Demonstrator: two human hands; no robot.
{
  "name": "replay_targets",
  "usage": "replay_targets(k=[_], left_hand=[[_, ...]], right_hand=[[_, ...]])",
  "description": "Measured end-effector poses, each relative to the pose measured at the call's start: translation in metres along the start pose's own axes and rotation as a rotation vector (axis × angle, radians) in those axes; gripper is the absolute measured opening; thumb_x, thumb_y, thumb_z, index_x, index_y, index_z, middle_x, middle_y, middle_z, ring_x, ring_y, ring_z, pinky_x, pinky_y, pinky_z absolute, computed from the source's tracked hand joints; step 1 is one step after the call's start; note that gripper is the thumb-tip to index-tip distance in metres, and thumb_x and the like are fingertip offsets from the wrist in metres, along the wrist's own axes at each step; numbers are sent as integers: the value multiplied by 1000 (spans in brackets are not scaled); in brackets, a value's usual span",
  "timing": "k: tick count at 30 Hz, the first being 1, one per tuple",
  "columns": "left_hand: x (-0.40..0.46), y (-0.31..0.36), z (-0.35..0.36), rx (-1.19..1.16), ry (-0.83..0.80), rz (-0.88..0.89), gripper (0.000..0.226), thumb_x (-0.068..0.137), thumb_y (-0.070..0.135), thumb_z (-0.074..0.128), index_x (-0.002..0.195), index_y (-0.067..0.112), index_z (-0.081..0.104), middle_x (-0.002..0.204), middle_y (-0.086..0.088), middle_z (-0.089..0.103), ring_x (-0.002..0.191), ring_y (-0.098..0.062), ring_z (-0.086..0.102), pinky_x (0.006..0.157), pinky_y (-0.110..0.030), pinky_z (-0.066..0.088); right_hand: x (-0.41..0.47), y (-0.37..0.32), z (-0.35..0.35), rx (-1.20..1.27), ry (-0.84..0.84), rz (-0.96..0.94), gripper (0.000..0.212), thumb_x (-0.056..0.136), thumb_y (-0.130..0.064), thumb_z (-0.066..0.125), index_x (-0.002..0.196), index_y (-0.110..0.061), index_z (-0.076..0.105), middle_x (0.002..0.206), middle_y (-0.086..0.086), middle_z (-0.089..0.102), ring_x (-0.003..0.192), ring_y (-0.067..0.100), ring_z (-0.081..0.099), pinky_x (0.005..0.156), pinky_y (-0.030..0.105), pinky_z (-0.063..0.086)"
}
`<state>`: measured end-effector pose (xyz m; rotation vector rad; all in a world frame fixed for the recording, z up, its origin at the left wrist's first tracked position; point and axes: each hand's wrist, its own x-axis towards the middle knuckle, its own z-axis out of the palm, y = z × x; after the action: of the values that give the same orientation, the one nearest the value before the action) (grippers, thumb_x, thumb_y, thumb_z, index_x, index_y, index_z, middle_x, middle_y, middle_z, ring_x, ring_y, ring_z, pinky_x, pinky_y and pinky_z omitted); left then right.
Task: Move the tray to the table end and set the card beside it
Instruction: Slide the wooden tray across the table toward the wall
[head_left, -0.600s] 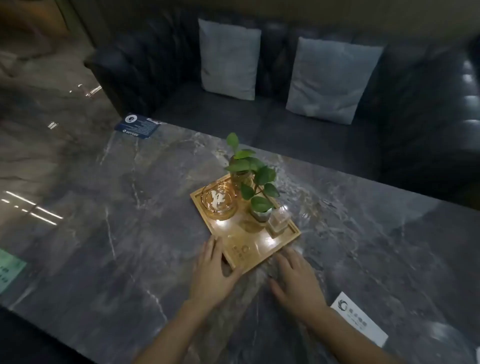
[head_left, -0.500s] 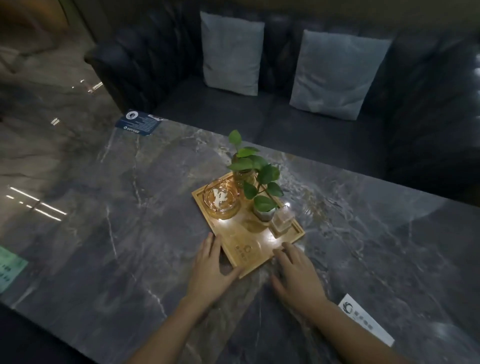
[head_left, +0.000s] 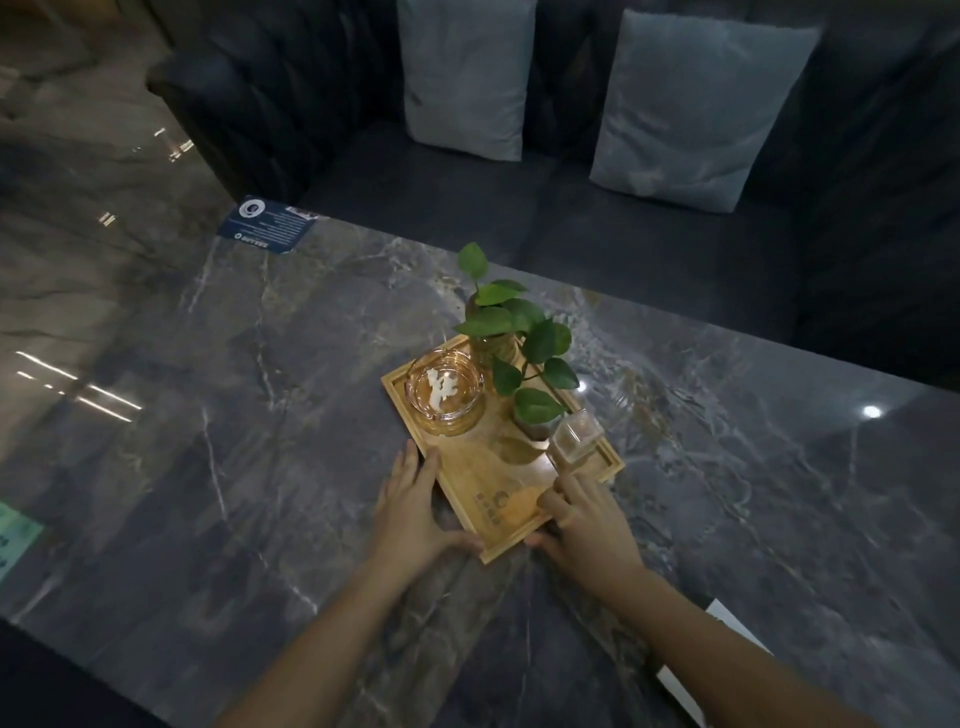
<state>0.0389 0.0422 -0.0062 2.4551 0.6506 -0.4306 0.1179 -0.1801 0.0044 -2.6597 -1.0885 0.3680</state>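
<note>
A wooden tray (head_left: 470, 486) lies askew in the middle of the dark marble table (head_left: 260, 415). On it stand a glass ashtray (head_left: 444, 389), a leafy plant in a glass vase (head_left: 511, 338) and a small square glass bottle (head_left: 575, 436). My left hand (head_left: 410, 512) grips the tray's near left edge. My right hand (head_left: 587, 525) holds its near right edge, fingers over the rim. A white card (head_left: 722, 618) lies at the near right, mostly hidden by my right forearm.
A dark blue card (head_left: 267, 224) lies at the table's far left corner. A green card (head_left: 15, 535) shows at the left edge. A dark sofa (head_left: 571, 218) with two grey cushions runs along the table's far side. Glossy floor lies to the left.
Both hands have closed in on the tray's near corner, from resting flat beside it to gripping its two edges. The tray itself has barely shifted.
</note>
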Motion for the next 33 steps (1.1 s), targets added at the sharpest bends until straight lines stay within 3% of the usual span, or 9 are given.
replay_targets(k=[5,9,13,18,33], left_hand=[[4,8,-2,38,9,-40,159,36,74,89,163,18,11,172,-8,-1,160,-25,-1,128,-45,11],[2,10,-3,27,19,-66,157,34,70,91,163,22,15,172,-5,3,160,-25,2,126,-47,17],[1,14,-3,-13,25,-88,155,33,63,95,162,24,18,172,-3,3,159,-24,3,126,-48,21],[-2,15,-4,-38,16,-99,155,34,61,96,162,24,16,172,-3,0,159,-25,2,126,-47,19],[0,51,10,-38,9,-74,155,35,60,97,162,18,19,171,-9,3,159,-28,5,128,-49,18]], right_hand=[[6,2,3,-49,13,-13,35,72,-47,79,78,-15,65,80,4,64,76,27,62,74,38,55],[10,-1,2,-63,4,3,32,63,-39,86,75,-17,65,77,2,63,74,25,63,74,37,55],[14,3,4,-49,-50,30,31,77,-42,73,91,-15,66,93,8,62,94,30,57,92,45,44],[15,8,9,-42,-99,59,43,87,-56,52,108,-20,61,109,5,57,110,26,45,104,39,30],[3,35,-3,-19,-76,139,42,84,-49,61,116,-21,60,118,4,54,120,27,42,106,39,31]])
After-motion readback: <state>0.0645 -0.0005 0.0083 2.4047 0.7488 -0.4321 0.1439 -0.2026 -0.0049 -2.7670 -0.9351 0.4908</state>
